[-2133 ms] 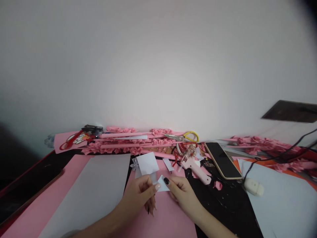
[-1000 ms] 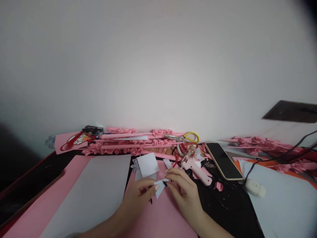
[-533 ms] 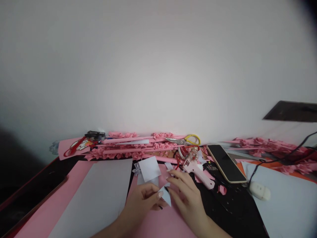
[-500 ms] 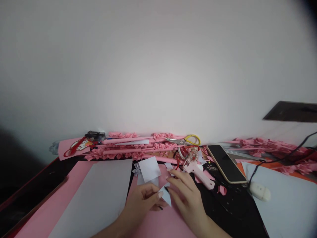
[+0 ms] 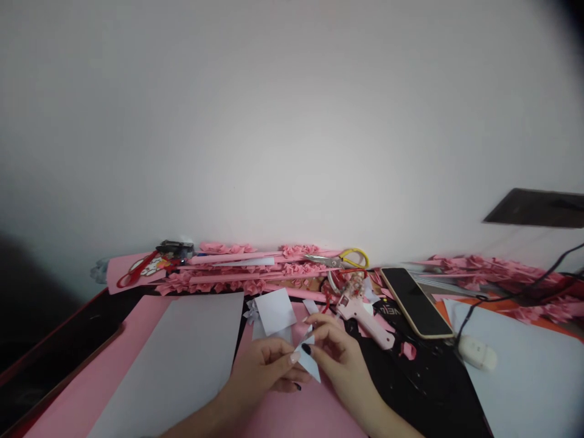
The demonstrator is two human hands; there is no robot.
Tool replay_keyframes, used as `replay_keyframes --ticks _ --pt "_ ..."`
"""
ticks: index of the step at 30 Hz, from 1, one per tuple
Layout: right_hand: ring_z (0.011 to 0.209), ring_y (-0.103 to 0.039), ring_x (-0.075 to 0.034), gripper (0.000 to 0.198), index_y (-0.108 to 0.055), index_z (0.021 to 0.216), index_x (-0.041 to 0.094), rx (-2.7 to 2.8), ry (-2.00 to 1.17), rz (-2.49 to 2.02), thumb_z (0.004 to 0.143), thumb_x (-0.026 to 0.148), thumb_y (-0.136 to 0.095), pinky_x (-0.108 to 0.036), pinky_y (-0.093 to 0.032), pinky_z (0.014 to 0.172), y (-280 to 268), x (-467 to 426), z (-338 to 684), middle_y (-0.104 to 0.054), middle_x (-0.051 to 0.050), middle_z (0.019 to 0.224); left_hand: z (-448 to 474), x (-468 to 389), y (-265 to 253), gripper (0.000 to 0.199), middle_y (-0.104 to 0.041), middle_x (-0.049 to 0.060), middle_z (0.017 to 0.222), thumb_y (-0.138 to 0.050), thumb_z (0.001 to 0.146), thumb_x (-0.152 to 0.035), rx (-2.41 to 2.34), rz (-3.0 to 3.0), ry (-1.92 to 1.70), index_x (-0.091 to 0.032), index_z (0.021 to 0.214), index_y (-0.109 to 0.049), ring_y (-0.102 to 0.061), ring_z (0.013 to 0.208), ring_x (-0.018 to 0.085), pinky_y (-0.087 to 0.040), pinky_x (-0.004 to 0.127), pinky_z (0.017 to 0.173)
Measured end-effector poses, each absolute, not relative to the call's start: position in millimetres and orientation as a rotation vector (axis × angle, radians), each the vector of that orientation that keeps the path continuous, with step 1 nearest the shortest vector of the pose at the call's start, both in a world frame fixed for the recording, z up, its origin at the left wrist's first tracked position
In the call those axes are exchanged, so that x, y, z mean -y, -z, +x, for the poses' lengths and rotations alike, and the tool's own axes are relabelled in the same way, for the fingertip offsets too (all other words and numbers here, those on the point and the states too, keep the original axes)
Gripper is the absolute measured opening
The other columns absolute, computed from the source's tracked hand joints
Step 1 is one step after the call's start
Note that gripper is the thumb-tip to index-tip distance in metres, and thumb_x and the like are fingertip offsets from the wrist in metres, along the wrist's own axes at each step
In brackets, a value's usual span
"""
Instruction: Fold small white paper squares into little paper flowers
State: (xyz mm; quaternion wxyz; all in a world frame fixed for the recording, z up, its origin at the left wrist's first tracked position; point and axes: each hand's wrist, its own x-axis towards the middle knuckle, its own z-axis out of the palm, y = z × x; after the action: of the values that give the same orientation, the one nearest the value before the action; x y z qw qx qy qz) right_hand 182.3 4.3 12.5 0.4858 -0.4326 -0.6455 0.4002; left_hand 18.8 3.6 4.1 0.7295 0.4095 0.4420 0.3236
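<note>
Between my two hands is a small piece of folded white paper point(image 5: 309, 364), held above a pink sheet point(image 5: 292, 413). My left hand point(image 5: 269, 368) pinches its left edge between thumb and fingers. On the other side my right hand point(image 5: 337, 353) grips the upper right part, its dark-nailed thumb pressed on the paper. Just beyond the hands lies a square white paper stack point(image 5: 275, 311), with a pale folded paper flower point(image 5: 251, 311) at its left. A small white paper piece point(image 5: 312, 306) sits behind my right fingers.
Right of my hands lie a pink glue gun point(image 5: 367, 319), a phone point(image 5: 417, 302) and a white earbud case point(image 5: 477, 353). Yellow-handled scissors point(image 5: 353, 258) rest on pink paper flower stems point(image 5: 237, 280) along the wall. A large white sheet point(image 5: 182, 353) lies to the left.
My right thumb has come down onto the paper and the right fingers have curled in closer. The paper's upper part now stands folded up between the fingers.
</note>
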Motion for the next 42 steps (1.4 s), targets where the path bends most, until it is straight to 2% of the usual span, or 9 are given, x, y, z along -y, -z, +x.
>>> replay_keyframes --ticks 4,8,12,16,23,29,37,42 --pt "0.093 -0.060 -0.021 0.014 -0.063 0.066 0.017 1.595 -0.863 -1.092 0.076 0.009 -0.056 -0.029 -0.048 0.077 -11 -3 184 -0.064 -0.009 0.099 19 -2 -6 0.037 -0.072 0.011 0.082 -0.068 0.064 -0.047 -1.007 0.924 -0.698 -0.012 0.075 -0.062 -0.069 0.077 0.022 -0.053 0.026 0.062" --pt "0.091 -0.060 -0.021 0.019 -0.068 0.082 0.020 1.805 -0.510 -1.042 0.080 0.010 -0.052 -0.034 -0.048 0.079 -8 -2 189 -0.066 -0.009 0.101 19 -1 -7 0.040 -0.072 0.012 0.082 -0.067 0.065 -0.049 -1.006 0.930 -0.695 -0.011 0.078 -0.064 -0.068 0.079 0.023 -0.053 0.027 0.063" --pt "0.092 -0.058 -0.022 0.030 -0.064 0.103 0.021 2.000 -0.201 -0.923 0.081 0.006 -0.049 -0.037 -0.050 0.078 -5 -3 192 -0.062 -0.010 0.113 19 -1 -5 0.038 -0.072 0.012 0.085 -0.066 0.067 -0.048 -0.985 0.930 -0.706 -0.011 0.080 -0.064 -0.068 0.081 0.023 -0.053 0.027 0.063" --pt "0.096 -0.057 -0.023 0.035 -0.059 0.112 0.019 2.133 -0.044 -0.882 0.083 0.006 -0.045 -0.039 -0.052 0.078 -6 -4 192 -0.062 -0.010 0.113 21 0 -4 0.041 -0.071 0.013 0.086 -0.067 0.064 -0.050 -0.989 0.903 -0.716 -0.012 0.078 -0.063 -0.068 0.081 0.024 -0.053 0.028 0.063" --pt "0.107 -0.054 -0.025 0.041 -0.055 0.118 0.013 2.311 -0.054 -0.993 0.081 0.005 -0.039 -0.042 -0.050 0.086 -14 1 188 -0.060 -0.013 0.117 20 -1 4 0.039 -0.070 0.013 0.086 -0.065 0.069 -0.047 -0.968 0.914 -0.733 -0.011 0.082 -0.064 -0.067 0.082 0.024 -0.053 0.028 0.065" --pt "0.112 -0.051 -0.026 0.045 -0.050 0.123 0.009 2.360 -0.092 -1.053 0.080 0.005 -0.039 -0.043 -0.048 0.091 -13 4 185 -0.057 -0.014 0.121 21 -1 5 0.033 -0.070 0.008 0.081 -0.061 0.073 -0.042 -0.938 0.964 -0.744 -0.012 0.085 -0.067 -0.066 0.080 0.019 -0.051 0.025 0.068" --pt "0.115 -0.049 -0.026 0.045 -0.050 0.123 0.010 2.378 -0.180 -1.104 0.080 0.007 -0.039 -0.043 -0.044 0.095 -11 5 183 -0.054 -0.013 0.125 22 2 1 0.024 -0.064 0.001 0.068 -0.063 0.072 -0.037 -0.968 0.990 -0.743 -0.014 0.075 -0.068 -0.061 0.069 0.014 -0.048 0.022 0.064" --pt "0.117 -0.047 -0.025 0.049 -0.048 0.126 0.009 2.367 -0.237 -1.110 0.077 0.006 -0.040 -0.041 -0.043 0.097 -14 9 181 -0.051 -0.012 0.127 24 2 0 0.022 -0.063 0.001 0.067 -0.061 0.073 -0.035 -0.952 1.028 -0.772 -0.015 0.076 -0.068 -0.059 0.067 0.015 -0.046 0.024 0.065"
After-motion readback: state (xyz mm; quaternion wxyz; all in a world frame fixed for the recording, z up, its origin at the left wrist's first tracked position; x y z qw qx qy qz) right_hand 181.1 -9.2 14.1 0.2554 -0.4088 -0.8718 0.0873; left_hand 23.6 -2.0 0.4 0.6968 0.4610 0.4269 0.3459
